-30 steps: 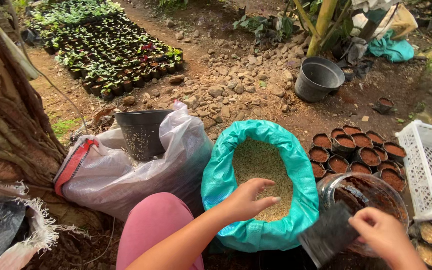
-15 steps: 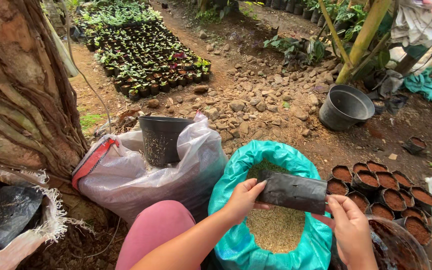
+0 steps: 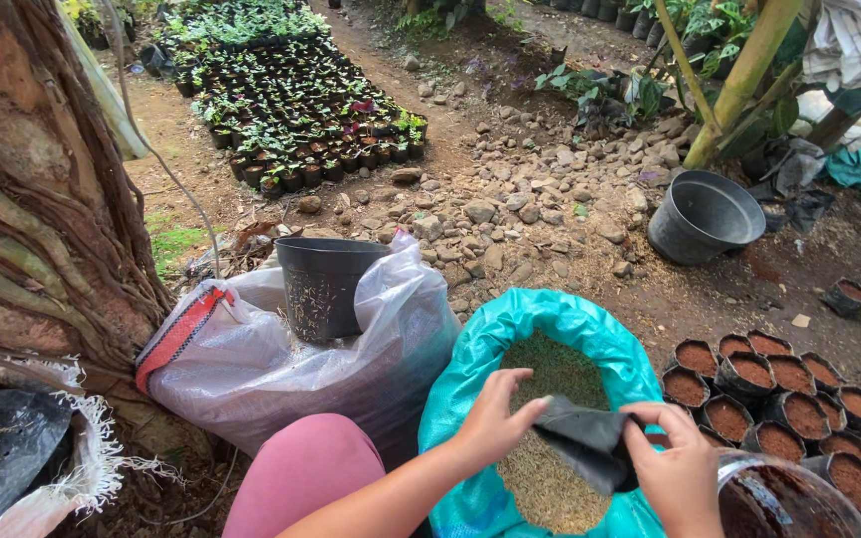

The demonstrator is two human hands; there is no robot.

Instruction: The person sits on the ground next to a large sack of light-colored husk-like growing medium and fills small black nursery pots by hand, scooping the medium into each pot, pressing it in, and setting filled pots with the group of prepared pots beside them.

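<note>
A black plastic nursery bag is held between both hands over a teal sack full of pale husk-like grain. My left hand pinches the bag's upper left edge. My right hand grips its right side, and the bag is crumpled between them. My pink-clad knee shows at the bottom.
A white sack with a black pot in it stands left of the teal sack. Several small soil-filled bags sit at right, beside a clear tub of dark soil. A tree trunk rises left; an empty black pot and seedling rows lie beyond.
My right hand has brought a black nursery bag over the teal sack and my left hand has taken hold of it. The view has tilted up and left.
</note>
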